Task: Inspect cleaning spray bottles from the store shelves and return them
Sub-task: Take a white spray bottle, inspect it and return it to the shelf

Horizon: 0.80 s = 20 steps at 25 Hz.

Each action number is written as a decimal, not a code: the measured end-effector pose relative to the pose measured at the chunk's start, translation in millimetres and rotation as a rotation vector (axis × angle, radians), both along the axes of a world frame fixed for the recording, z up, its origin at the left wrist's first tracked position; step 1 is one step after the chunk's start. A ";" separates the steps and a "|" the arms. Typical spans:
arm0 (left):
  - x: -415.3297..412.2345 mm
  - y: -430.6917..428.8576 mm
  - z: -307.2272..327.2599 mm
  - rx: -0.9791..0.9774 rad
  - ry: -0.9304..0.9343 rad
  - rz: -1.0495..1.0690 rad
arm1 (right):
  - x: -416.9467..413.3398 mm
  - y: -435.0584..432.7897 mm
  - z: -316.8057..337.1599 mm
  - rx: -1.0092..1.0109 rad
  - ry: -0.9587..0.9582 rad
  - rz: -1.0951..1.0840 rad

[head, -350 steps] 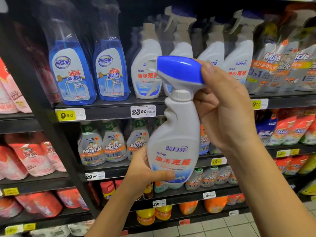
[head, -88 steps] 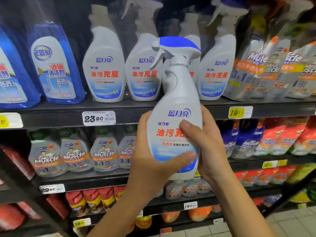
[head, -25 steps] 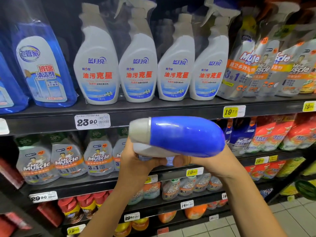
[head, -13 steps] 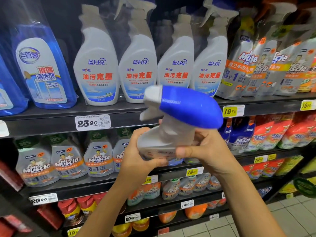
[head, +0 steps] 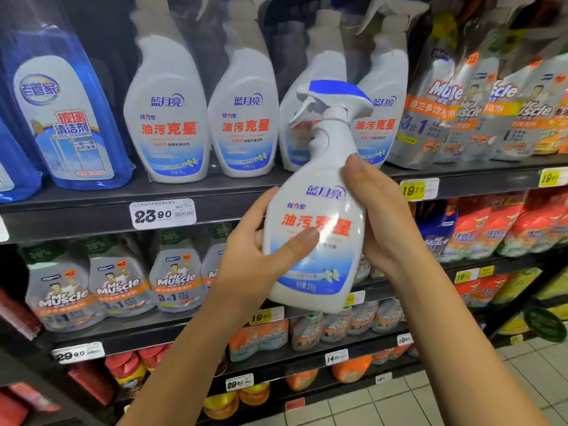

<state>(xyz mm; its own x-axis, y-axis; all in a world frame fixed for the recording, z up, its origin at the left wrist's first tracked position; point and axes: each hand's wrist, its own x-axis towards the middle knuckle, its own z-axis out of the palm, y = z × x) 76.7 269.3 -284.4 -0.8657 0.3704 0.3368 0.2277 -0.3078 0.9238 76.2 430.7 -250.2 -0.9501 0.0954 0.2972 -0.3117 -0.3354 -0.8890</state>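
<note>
Gripping the spray bottle, left hand and right hand hold it before the shelf. Inspection seems under way; putting it back is not yet done

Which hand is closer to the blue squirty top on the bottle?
Right. The right hand wraps the side of the white bottle, one fingertip reaching near its neck, just below the blue spray top. The left hand grips lower down, thumb across its front.

Both hands, left hand and right hand, hold seemingly tilted spray bottle.
</note>
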 end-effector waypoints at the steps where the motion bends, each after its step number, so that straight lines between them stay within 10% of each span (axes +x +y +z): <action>1: 0.9 1.4 4.4 0.031 -0.022 0.013 | 0.0 -0.7 1.3 -0.092 -0.023 0.071; 9: 4.7 8.9 20.9 0.030 -0.105 0.109 | 0.5 -12.1 16.6 -0.289 -0.018 0.149; 15: 18.3 9.8 13.3 -0.382 0.169 0.094 | -0.5 -18.8 31.5 -0.275 -0.124 -0.020; 20: 15.0 9.4 7.5 -0.093 0.061 -0.050 | 5.6 -10.5 47.7 -0.196 -0.033 0.048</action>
